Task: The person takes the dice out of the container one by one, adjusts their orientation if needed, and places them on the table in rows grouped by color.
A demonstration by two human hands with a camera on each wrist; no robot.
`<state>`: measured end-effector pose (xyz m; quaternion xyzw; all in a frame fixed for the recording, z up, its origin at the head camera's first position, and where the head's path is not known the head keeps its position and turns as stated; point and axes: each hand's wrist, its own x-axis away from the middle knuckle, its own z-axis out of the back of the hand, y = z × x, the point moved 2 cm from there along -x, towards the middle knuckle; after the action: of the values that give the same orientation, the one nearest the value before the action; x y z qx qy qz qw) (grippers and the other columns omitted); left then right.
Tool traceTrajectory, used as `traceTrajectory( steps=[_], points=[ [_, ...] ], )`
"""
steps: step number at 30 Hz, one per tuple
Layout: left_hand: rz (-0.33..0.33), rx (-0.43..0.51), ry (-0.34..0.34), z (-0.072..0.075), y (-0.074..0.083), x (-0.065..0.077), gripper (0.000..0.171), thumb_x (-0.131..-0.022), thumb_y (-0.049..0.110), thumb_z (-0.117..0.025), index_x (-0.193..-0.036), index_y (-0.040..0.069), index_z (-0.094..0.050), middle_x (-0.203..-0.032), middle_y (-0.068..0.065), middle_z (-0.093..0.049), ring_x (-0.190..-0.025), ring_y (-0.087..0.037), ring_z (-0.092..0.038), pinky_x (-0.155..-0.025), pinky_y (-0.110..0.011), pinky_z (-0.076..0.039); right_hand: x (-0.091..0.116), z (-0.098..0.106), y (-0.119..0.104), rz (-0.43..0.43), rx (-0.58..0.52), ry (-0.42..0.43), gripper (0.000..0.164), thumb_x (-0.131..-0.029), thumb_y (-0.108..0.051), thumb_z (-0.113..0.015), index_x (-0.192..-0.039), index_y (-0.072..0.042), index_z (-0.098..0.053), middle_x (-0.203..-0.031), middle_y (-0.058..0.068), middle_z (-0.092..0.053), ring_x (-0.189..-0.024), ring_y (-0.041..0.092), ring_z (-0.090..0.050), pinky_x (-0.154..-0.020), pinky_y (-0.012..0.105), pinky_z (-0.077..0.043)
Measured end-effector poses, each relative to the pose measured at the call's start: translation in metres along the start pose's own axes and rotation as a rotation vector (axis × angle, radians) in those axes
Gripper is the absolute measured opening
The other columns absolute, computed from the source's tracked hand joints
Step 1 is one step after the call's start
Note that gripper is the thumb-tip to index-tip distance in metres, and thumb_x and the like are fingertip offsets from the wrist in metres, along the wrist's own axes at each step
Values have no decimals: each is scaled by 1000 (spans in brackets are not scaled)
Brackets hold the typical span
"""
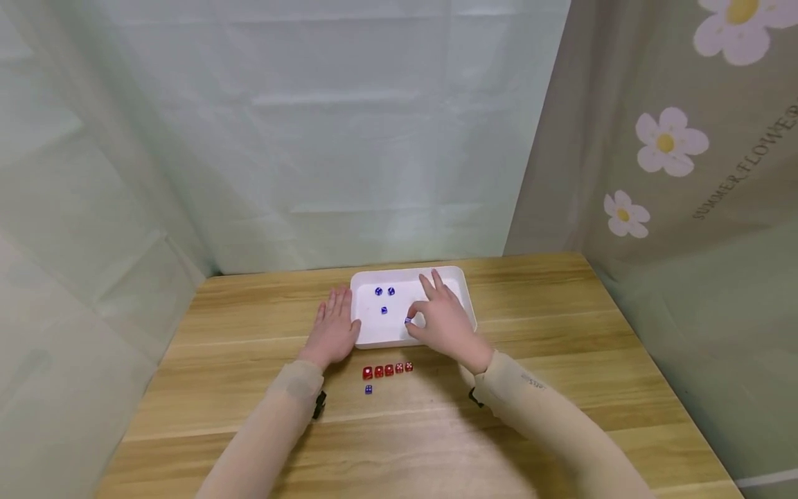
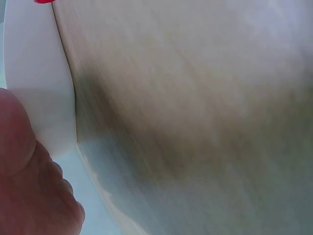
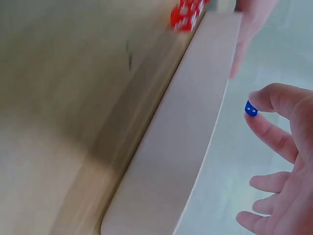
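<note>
Between thumb and index finger, my right hand (image 1: 444, 324) pinches a blue die (image 3: 251, 108) above the white tray (image 1: 374, 338); its other fingers are spread. My left hand (image 1: 334, 328) lies with straight fingers along the tray's left side, the thumb at the rim. Inside the tray are three more blue dice (image 1: 384, 310), left of the right hand. In front of the tray stands a row of several red dice (image 1: 379, 371), with a single blue die (image 1: 368, 389) below the row's left end.
The wooden table (image 1: 548, 430) carries the tray near its back edge. A pale curtain (image 1: 349, 138) hangs behind it, and a flowered curtain (image 1: 623, 291) hangs along the right side.
</note>
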<state>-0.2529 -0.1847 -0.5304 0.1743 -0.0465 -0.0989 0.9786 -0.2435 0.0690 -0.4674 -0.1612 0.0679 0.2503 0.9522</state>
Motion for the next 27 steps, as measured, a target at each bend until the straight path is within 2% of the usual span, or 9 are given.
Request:
traceTrajectory(
  steps=[8,15,20,27],
  points=[
    [2,21,-3,1,2,2,75,-113,29,-41,-168,-8,-5,-177,-24,-2,-163,-41,5,-131,-58,1,24,-7,-23,95,-11,-24,11,-90,-34,-84,-86,-25,-80,-165,24,-42,-158,50,-24,-122,63,-35],
    [3,12,4,1,2,2,74,-113,29,-39,-168,-8,-5,-177,-25,-2,-163,-42,4,-131,-60,-2,39,-15,-40,185,8,-75,9,-91,-36,-83,-90,-27,-82,-166,23,-42,-159,49,-23,-123,62,-34],
    [4,19,9,2,2,2,75,-113,29,-41,-168,-7,-5,-177,-25,-4,-163,-42,4,-131,-60,-2,44,-22,-48,212,37,-126,11,-92,-39,-83,-95,-28,-83,-167,21,-41,-160,46,-20,-123,61,-34],
    [0,11,-1,-2,-3,-2,75,-114,32,-39,-168,-6,-5,-177,-23,-1,-163,-41,4,-131,-60,-2,46,-30,-55,231,44,-157,8,-90,-35,-83,-96,-29,-85,-168,19,-40,-161,44,-18,-124,60,-33]
  ],
)
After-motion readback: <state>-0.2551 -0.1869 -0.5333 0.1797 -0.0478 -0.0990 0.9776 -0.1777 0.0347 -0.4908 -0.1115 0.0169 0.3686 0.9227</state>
